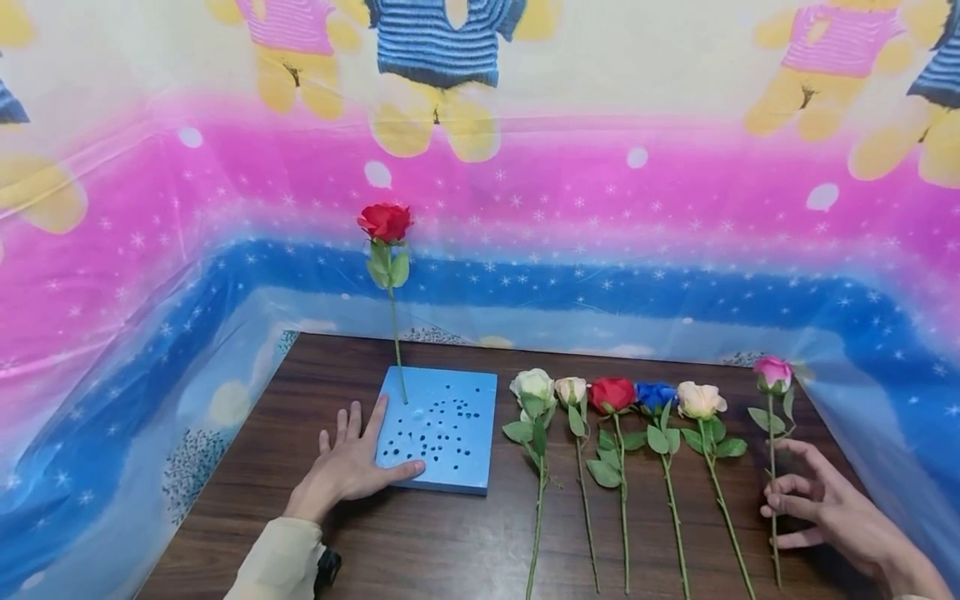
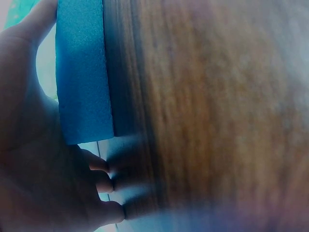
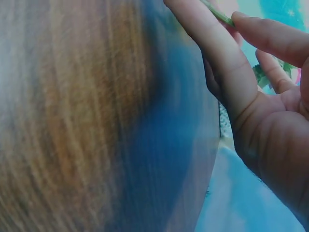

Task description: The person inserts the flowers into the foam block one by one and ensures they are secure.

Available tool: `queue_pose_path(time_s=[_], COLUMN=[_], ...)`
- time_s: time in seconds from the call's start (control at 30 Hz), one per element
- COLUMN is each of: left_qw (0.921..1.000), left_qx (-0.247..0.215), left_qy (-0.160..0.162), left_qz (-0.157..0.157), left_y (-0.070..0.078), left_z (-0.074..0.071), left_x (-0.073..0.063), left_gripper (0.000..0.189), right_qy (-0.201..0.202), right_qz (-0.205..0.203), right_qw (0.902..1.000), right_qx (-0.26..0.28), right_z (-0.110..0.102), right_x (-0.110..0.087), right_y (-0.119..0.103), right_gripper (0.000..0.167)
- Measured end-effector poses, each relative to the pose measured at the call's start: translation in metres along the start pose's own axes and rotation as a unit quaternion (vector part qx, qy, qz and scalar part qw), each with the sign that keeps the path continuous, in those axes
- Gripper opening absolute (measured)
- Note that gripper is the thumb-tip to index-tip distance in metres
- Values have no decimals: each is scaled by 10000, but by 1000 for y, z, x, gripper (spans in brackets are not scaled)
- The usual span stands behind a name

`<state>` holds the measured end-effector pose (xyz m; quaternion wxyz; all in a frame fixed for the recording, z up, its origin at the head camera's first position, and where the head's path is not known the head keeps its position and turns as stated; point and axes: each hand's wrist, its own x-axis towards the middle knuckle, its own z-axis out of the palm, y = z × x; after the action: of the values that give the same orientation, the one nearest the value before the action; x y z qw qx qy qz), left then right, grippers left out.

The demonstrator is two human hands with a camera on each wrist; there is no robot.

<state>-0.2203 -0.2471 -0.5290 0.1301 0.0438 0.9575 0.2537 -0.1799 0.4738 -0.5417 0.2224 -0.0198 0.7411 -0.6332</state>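
A blue foam block [image 1: 450, 429] dotted with small holes lies on the table, and a red rose [image 1: 385, 223] stands upright in its back left part. My left hand [image 1: 348, 467] rests at the block's left side, fingers spread and straight, thumb over the front edge. In the left wrist view the block's side [image 2: 84, 77] shows beside the palm. At the table's right, my right hand [image 1: 828, 504] pinches the green stem of a pink rose [image 1: 772, 375] between thumb and fingers. The right wrist view shows a piece of that stem [image 3: 219, 13] at the fingertips.
Between the hands lies a row of roses: a pale green one [image 1: 534, 390], a small cream one [image 1: 572, 392], a red one [image 1: 612, 393], a blue one [image 1: 656, 396] and a peach one [image 1: 701, 400]. A patterned cloth [image 1: 562, 208] hangs behind the dark wooden table [image 1: 442, 542].
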Motion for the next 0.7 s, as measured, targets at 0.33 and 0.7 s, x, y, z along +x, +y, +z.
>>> queue_pose_path(time_s=[0.33, 0.7], left_qw=[10000, 10000], left_qx=[-11, 32], left_qy=[39, 56], left_qz=[22, 28], left_y=[0, -1], left_z=[0, 1], left_x=[-1, 1], left_gripper=[137, 137], right_qy=[116, 267], right_qz=[-727, -1683], right_qw=[9972, 9851], right_qx=[-118, -220], right_z=[5, 13], right_x=[0, 3], right_y=[-11, -35], right_gripper=[63, 72])
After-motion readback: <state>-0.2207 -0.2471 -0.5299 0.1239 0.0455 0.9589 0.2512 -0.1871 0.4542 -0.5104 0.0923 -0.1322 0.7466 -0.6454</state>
